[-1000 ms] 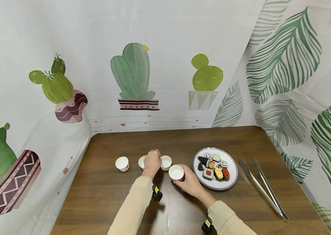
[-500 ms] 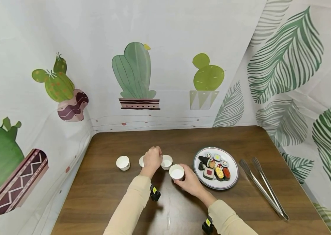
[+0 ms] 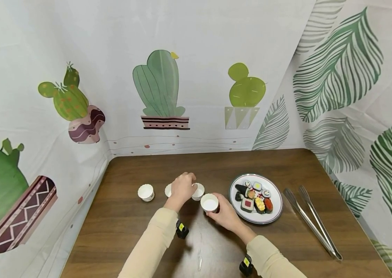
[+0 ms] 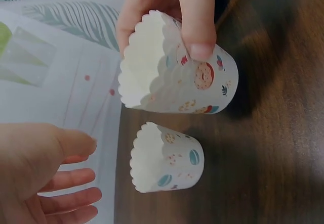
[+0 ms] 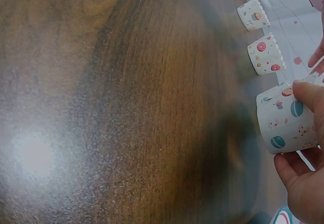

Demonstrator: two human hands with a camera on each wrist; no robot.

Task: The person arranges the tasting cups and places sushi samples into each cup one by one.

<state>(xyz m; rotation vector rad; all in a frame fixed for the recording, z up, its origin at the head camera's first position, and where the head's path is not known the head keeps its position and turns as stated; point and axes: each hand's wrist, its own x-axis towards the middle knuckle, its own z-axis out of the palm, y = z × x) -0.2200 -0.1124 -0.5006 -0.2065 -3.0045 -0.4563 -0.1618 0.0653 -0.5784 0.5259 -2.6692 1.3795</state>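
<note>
My right hand (image 3: pixel 226 214) grips a white paper baking cup (image 3: pixel 209 203) by its side, between thumb and fingers. In the left wrist view this baking cup (image 4: pixel 202 80) shows printed doughnuts and layered scalloped edges at its mouth. My left hand (image 3: pixel 182 188) hovers over the row of cups, between a partly covered baking cup (image 3: pixel 168 190) and another one (image 3: pixel 199 192). Seen from the left wrist, the left hand (image 4: pixel 45 178) has loosely extended fingers beside the mouth of a smaller-looking cup (image 4: pixel 174 161), with nothing between them. A further baking cup (image 3: pixel 145 192) stands at the far left.
Right of the hands, a white plate (image 3: pixel 275 216) bears several sushi pieces (image 3: pixel 259 205). Steel tongs (image 3: pixel 316 226) lie at the table's right side. A printed cloth (image 3: pixel 203 77) hangs behind the wooden table (image 3: pixel 112 239).
The left hand's fingers, more bunched before, have loosened and spread towards the cup on its right. The right hand with its baking cup has stayed almost still.
</note>
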